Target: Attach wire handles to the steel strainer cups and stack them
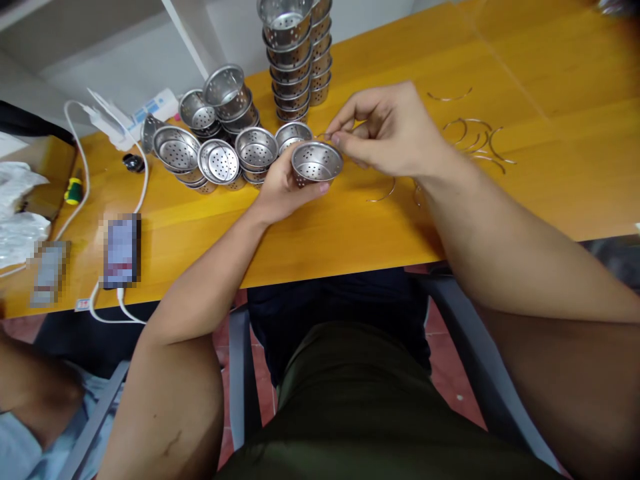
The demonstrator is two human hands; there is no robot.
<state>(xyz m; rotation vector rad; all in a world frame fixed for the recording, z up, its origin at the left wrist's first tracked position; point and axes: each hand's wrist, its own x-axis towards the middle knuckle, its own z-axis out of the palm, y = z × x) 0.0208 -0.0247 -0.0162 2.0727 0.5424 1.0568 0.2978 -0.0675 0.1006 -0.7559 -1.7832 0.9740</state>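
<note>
My left hand (pixel 285 187) is wrapped round a small perforated metal cup (pixel 317 163), its open mouth tilted toward me. At the cup's right rim, my right hand (pixel 380 130) pinches a thin curved wire (pixel 325 136) between thumb and forefinger. Most of that wire is hidden by the fingers. Just behind the held cup stand more perforated cups (pixel 257 148), some with a wire across the mouth. Loose curved wires (pixel 470 137) lie on the table to the right of my right hand, and another curved wire (pixel 384 193) lies below it.
Tall stacks of perforated cups (pixel 290 73) rise at the back of the wooden table (pixel 320 243). On the left are a white power strip (pixel 145 120), cables, a phone (pixel 121 250), a green-yellow screwdriver handle (pixel 74 191) and plastic bags (pixel 20 233). Another person's arm (pixel 40 387) shows at lower left.
</note>
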